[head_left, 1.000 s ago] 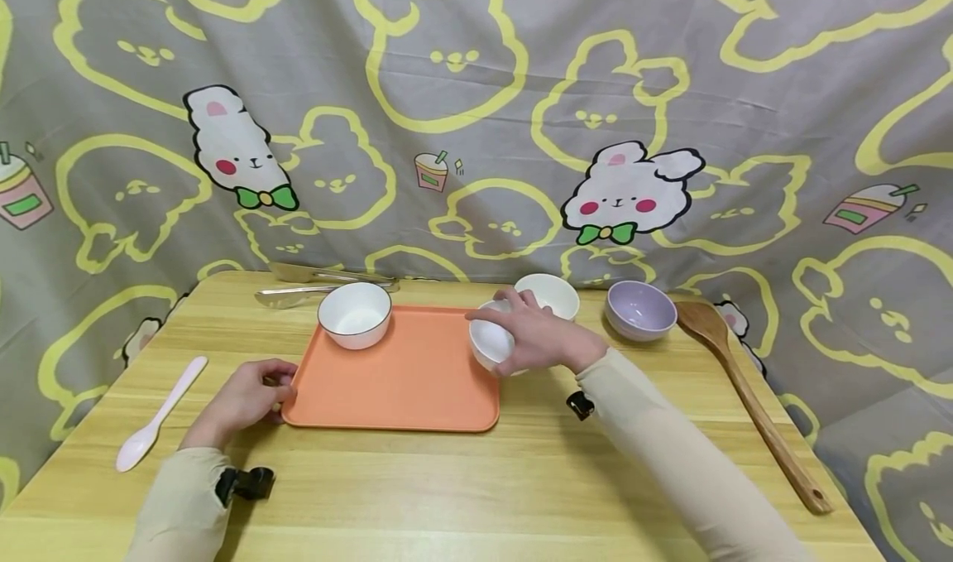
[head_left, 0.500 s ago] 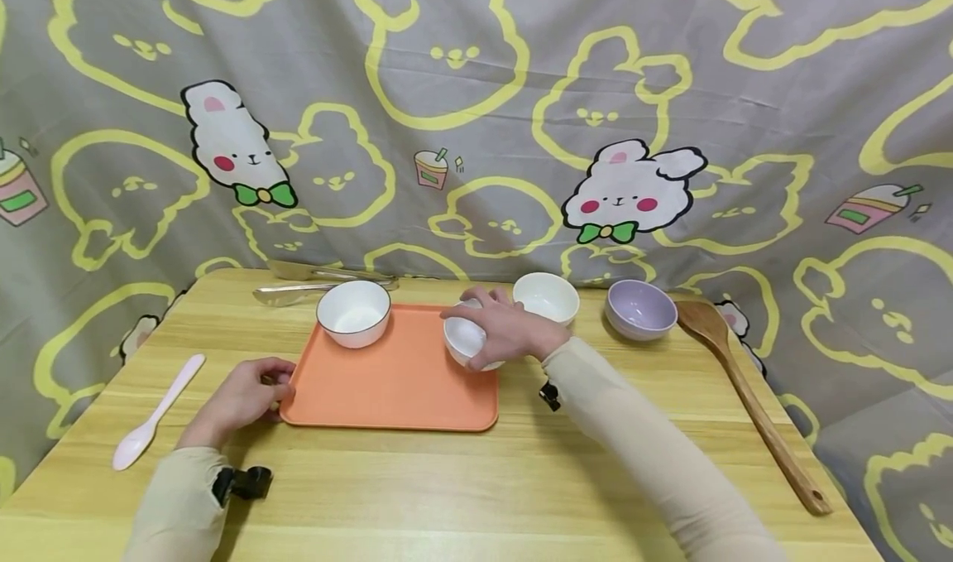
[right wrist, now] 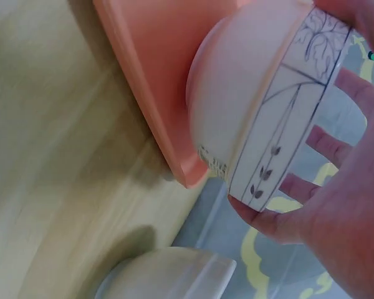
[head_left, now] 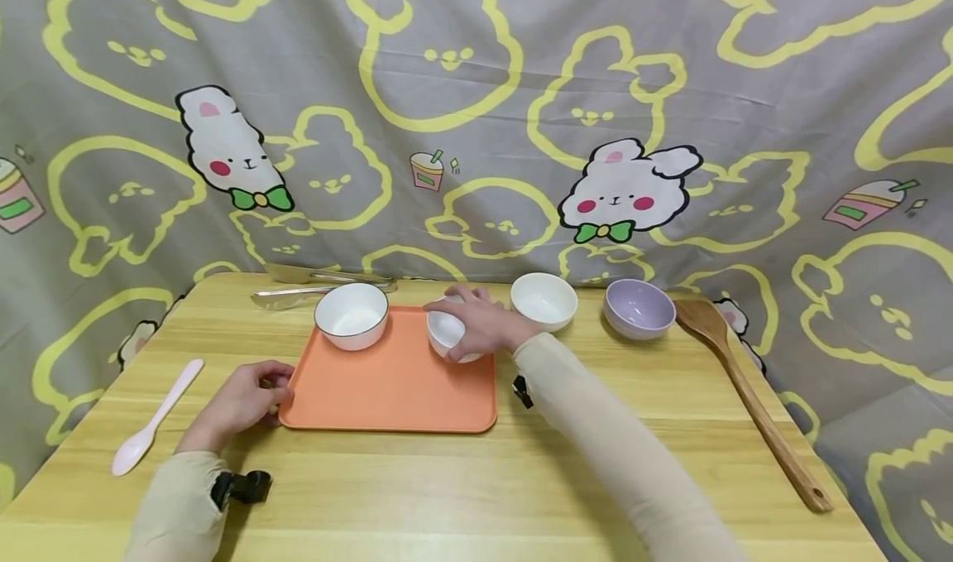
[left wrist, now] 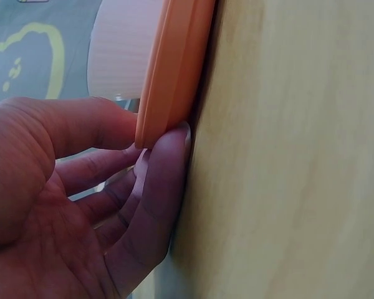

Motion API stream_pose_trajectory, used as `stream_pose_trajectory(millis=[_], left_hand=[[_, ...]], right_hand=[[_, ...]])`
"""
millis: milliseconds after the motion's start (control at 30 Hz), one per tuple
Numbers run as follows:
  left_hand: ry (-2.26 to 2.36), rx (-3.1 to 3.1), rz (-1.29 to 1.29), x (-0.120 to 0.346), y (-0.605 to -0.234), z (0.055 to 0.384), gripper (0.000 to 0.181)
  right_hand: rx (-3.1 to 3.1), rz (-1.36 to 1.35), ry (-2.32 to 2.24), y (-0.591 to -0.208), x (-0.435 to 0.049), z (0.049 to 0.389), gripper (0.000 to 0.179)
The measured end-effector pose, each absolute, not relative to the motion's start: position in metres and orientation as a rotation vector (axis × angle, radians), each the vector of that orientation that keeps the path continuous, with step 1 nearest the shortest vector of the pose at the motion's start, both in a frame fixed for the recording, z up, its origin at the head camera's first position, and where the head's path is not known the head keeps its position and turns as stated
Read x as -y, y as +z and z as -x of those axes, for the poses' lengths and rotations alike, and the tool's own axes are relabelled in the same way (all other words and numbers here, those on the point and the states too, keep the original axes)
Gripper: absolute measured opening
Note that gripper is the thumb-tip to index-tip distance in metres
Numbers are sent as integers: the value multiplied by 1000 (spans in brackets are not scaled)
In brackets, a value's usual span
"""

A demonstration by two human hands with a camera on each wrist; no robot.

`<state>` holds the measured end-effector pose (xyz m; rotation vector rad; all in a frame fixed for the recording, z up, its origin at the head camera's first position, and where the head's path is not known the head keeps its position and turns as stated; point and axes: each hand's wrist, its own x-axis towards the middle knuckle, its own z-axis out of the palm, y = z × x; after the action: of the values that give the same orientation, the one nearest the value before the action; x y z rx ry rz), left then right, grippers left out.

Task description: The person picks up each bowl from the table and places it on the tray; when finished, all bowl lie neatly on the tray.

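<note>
My right hand (head_left: 484,324) grips a white bowl (head_left: 444,330) by its rim, over the right back part of an orange tray (head_left: 387,392). In the right wrist view this patterned bowl (right wrist: 237,93) shows leaf drawings on its outer band, and its base is at the tray surface; whether it touches is unclear. At the tray's left edge, my left hand (head_left: 244,396) pinches the rim. The left wrist view has the thumb and a finger on either side of the tray edge (left wrist: 174,75). A dark-rimmed white bowl (head_left: 351,318) sits on the tray's back left corner.
Behind the tray's right side stands a cream bowl (head_left: 543,304), with a purple bowl (head_left: 639,309) further right. A wooden spatula (head_left: 759,413) lies along the right edge. Metal utensils (head_left: 283,297) lie at the back left, and a pink spoon (head_left: 155,421) at the left.
My right hand has carried the patterned bowl leftward from the tray's right edge to further over the tray. My left hand keeps its place on the tray's edge.
</note>
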<state>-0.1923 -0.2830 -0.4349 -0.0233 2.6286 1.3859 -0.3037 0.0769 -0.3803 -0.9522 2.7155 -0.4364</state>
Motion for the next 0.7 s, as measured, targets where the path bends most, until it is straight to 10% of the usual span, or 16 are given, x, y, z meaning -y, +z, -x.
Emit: stream_pose_trajectory(millis=[700], left_hand=[[1418, -2591, 62, 283, -436, 193, 38]], right_hand=[[-2733, 890, -299, -381, -63, 310, 82]])
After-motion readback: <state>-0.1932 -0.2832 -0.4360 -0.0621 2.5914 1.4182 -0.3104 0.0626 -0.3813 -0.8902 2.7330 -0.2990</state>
